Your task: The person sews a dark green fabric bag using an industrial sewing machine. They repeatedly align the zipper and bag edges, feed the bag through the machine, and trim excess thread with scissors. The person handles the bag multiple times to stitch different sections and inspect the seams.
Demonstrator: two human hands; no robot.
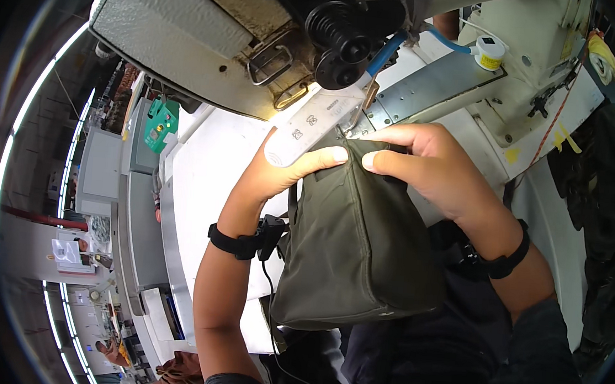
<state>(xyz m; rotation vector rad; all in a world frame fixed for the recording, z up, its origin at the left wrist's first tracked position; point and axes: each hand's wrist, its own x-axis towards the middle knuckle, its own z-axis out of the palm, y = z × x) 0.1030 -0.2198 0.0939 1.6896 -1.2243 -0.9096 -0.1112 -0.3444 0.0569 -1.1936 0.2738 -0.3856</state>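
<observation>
An olive fabric bag [349,252] hangs at the centre, its seam running up toward the metal plate [429,86] of a sewing machine [176,33]. My left hand [288,169] grips the bag's top left, thumb lying beside the seam; its fingers are partly hidden behind a white lamp strip [308,124] above it. My right hand [427,168] pinches the top right of the bag, thumb just right of the seam, index finger at the plate's edge. Both hands are close under the machine head. Black straps with small devices sit on both forearms.
A white worktable [198,170] extends left, with a green device [161,125] beyond it. A round white container [488,53] with a blue tube stands at the upper right. Dark fabric [593,240] hangs at the right. A distant co-worker [114,353] appears at the lower left.
</observation>
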